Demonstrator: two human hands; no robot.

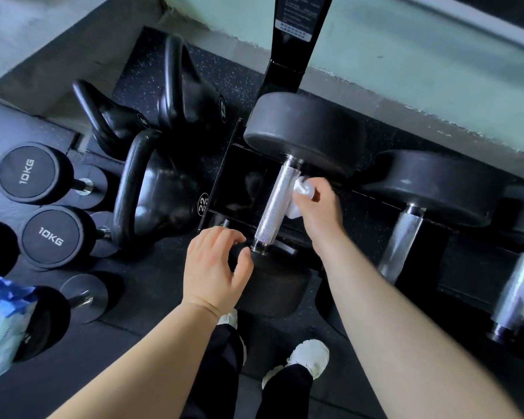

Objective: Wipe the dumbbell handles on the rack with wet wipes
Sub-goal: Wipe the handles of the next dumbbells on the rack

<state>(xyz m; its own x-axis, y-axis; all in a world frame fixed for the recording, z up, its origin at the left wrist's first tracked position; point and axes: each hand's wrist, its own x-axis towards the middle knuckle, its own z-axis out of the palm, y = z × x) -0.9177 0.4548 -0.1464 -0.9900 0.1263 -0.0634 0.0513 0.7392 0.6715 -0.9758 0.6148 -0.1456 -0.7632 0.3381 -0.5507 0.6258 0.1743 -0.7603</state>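
Head view: right hand (319, 208) pinches wet wipe (300, 192) against dumbbell handle (275, 204); left hand (215, 267) spread; kettlebells (164, 189) beside rack (233, 176).

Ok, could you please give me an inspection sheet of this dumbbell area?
Surface: black speckled rubber floor.
Job's things: white wipe against the knurled handle of the leftmost racked dumbbell; more handles to its right.
Clutter: kettlebells, 10KG dumbbells and a blue packet on the left.
Grips: right grip holds the wipe; left grip open by the near dumbbell head.
Cables: nothing seen.
Surroundings: pale green wall, black rack upright.
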